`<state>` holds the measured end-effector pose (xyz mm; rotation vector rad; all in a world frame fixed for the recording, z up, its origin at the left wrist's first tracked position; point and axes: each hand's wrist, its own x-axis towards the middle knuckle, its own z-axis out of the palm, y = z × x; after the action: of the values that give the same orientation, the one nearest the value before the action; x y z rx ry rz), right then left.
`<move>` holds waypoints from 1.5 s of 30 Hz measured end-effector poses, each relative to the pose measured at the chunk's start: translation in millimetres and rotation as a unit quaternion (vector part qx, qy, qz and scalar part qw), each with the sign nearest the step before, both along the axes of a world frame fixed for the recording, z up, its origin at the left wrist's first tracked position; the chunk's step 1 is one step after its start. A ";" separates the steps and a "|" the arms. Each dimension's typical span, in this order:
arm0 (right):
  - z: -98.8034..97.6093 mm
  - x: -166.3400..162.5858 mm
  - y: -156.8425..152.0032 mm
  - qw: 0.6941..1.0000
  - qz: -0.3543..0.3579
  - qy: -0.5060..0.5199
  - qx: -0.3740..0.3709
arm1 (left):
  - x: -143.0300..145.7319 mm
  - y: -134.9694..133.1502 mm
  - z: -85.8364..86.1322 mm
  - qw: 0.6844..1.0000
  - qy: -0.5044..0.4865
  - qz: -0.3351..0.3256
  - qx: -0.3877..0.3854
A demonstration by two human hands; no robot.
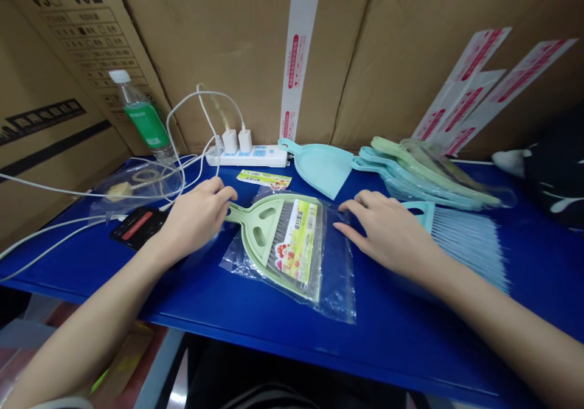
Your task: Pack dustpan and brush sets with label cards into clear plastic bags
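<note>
My left hand [196,217], fingers curled, touches the handle end of the bagged green dustpan set [274,238]; I cannot tell whether it grips. My right hand [387,232] lies flat, fingers spread on the bag's 3 o'clock edge. The set lies between both hands, long axis 10 to 4 o'clock, handle nearer the left. A blue dustpan [322,168] sits at 12 o'clock.

Around the clear-bagged green plastic dustpan [274,238]: bare blue tabletop [205,299] open at 6 o'clock; white power strip [255,155] blocks 12; stacked pastel dustpans [424,174] crowd 2; white cables [68,192] at 9.
</note>
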<state>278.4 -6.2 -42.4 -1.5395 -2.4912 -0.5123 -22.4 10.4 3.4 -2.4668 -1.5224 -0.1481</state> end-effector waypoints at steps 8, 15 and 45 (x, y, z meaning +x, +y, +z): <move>-8.7 0.6 11.9 0.998 0.036 0.060 -0.010 | 13.0 -19.5 -8.1 0.903 -0.086 -0.381 -0.178; -4.2 -0.5 9.2 0.997 0.032 0.075 -0.005 | 14.6 -21.0 -13.0 0.889 -0.090 -0.416 -0.169; 35.2 -3.1 -28.5 0.955 -0.007 0.074 -0.286 | 2.6 -6.1 -2.4 0.952 -0.035 -0.295 -0.078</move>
<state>275.3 -34.7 -7.2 -1.6900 -2.6404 0.3528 -19.8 4.3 1.0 -3.0015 -0.7930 -0.2249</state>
